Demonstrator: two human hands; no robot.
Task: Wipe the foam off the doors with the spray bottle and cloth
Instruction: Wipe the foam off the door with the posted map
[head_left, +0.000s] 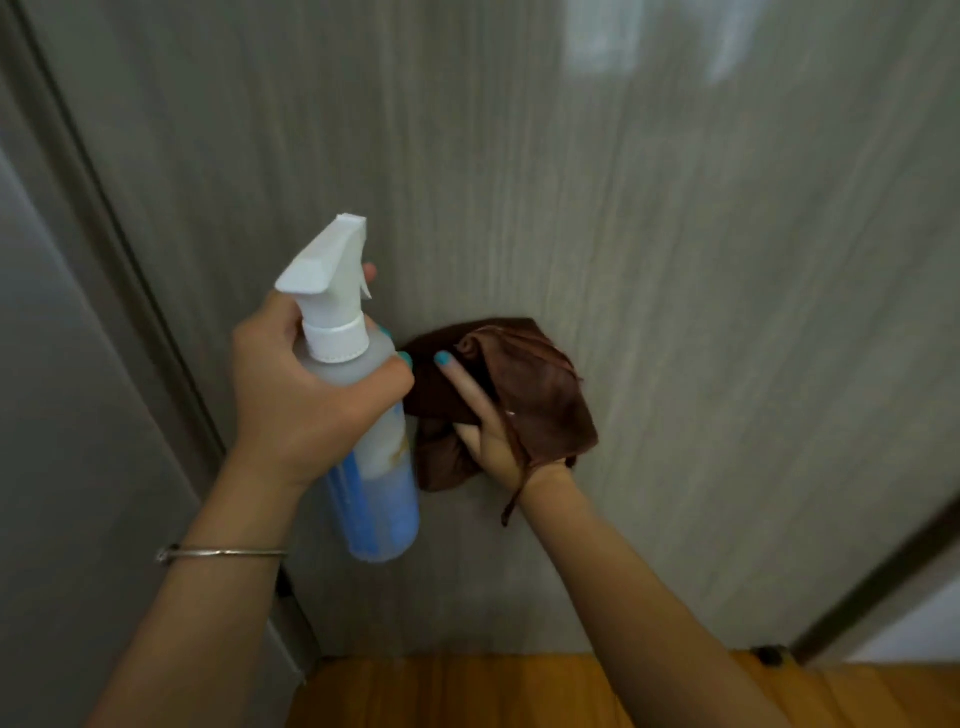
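A grey wood-grain door (597, 218) fills the view. My left hand (296, 395) grips a clear spray bottle (374, 478) with a white trigger head and blue liquid, its nozzle pointing up and right at the door. My right hand (483, 431) presses a bunched brown cloth (540, 384) flat against the lower door, just right of the bottle; the cloth drapes over most of the hand, and one finger lies straight on it. No foam shows on the door near the cloth.
The door frame (130, 270) runs down the left, with a grey wall beyond it. A second frame edge (883, 577) crosses the lower right. Wooden floor (467, 691) lies below the door. Pale reflections (602, 36) sit at the door's top right.
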